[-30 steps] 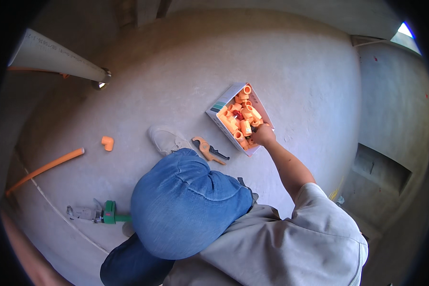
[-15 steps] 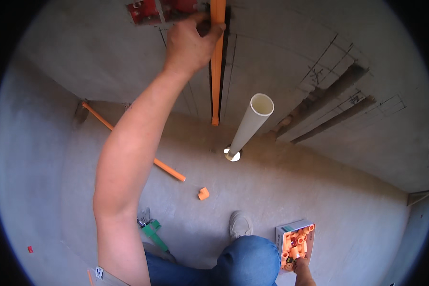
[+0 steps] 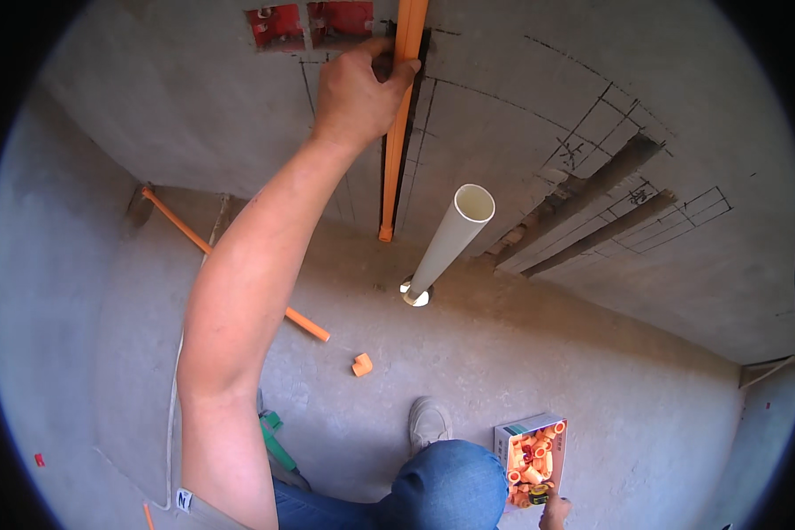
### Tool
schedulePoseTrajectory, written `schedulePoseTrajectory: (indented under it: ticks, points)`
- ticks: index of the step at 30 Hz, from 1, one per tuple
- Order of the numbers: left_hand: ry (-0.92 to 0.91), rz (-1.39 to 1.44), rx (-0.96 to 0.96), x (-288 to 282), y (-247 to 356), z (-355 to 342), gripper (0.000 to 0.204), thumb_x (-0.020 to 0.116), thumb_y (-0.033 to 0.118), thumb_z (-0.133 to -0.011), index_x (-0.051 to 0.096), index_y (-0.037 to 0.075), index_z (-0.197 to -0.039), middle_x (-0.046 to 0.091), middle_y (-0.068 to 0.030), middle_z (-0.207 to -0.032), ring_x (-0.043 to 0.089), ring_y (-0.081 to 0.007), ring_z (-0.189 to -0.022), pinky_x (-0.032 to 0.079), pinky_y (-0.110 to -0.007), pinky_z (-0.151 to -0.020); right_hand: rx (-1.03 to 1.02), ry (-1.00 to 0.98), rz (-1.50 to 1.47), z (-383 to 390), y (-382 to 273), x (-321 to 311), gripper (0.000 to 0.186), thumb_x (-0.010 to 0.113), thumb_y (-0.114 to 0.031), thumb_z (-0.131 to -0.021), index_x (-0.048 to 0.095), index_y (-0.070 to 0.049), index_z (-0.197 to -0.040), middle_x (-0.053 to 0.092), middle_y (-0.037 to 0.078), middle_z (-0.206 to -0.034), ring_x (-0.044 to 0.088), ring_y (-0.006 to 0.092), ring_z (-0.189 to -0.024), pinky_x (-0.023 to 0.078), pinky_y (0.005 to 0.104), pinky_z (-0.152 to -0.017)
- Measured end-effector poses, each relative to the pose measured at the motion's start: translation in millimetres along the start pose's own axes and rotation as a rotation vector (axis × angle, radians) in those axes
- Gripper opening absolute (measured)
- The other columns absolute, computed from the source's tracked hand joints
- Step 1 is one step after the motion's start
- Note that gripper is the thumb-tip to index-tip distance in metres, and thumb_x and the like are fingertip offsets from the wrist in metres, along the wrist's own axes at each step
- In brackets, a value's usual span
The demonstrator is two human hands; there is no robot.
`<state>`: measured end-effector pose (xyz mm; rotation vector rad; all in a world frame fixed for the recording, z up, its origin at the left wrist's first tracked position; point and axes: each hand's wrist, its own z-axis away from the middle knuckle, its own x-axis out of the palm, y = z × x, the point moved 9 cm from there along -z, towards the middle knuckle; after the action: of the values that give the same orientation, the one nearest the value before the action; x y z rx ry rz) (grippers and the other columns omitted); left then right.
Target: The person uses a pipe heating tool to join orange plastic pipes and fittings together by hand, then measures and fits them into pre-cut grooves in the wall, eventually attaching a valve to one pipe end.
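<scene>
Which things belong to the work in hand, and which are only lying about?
In the work, it seems:
orange wall pipe, left hand on it
box of fittings, right hand at it
black-and-yellow thing by that hand

Apparently lying about:
orange elbow
orange floor pipe
green tool

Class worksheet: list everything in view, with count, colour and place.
Wall piping: one or two, orange, upper middle
Boxes: two, red, top left
Standing pipe: one, white, centre
Slanting grooves: two, dark, right
Marking lines: many, black, upper right
Floor pipe: apparently one, orange, left
Elbow: one, orange, centre
Tool: one, green, lower left
Carton: one, pale, lower right
Fittings: many, mostly orange, in carton
Object: one, black and yellow, lower right
Cord: one, pale, left
Small piece: one, red, far left
Shoe: one, grey, lower middle
Trousers: one pair, blue, bottom
Sleeve: one, grey, bottom left
Left hand: one, gripping wall piping
Right hand: one, at carton
</scene>
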<state>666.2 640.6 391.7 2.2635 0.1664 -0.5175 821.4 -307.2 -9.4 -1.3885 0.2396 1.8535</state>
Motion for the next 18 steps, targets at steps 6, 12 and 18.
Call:
schedulePoseTrajectory:
  ticks: [6,12,18]
  points:
    - [0.039,-0.002,0.009,-10,-6,-1,0.041,0.077,0.031,-0.092,0.073,0.001,-0.12,0.078,-0.0134,-0.104,0.074,-0.0241,-0.097,0.056,-0.035,-0.089,-0.833,-0.078,0.233,93,-180,-50,0.036,0.081,-0.021,-0.062,0.052,0.0,-0.065,0.054,0.008,-0.062,0.048,0.0174,-0.058,0.043,0.0385,-0.053]
    - [0.117,-0.003,0.038,-14,-5,8,0.037,0.078,0.031,-0.089,0.075,0.001,-0.11,0.077,-0.0176,-0.095,0.074,-0.035,-0.088,0.057,-0.041,-0.082,-0.71,-1.042,0.212,234,-251,6,0.025,0.081,-0.009,-0.064,0.061,-0.003,-0.078,0.055,-0.002,-0.07,0.05,0.0091,-0.065,0.041,0.0296,-0.055]
    - [0.091,-0.109,-0.028,5,-8,5,0.04,0.071,0.019,-0.099,0.066,-0.008,-0.128,0.074,-0.0206,-0.12,0.071,-0.0307,-0.109,0.055,-0.04,-0.094,-0.408,-1.55,-0.275,288,-238,71,0.072,0.076,-0.021,-0.074,0.056,-0.006,-0.141,0.061,0.008,-0.128,0.058,0.0198,-0.117,0.049,0.0327,-0.096]
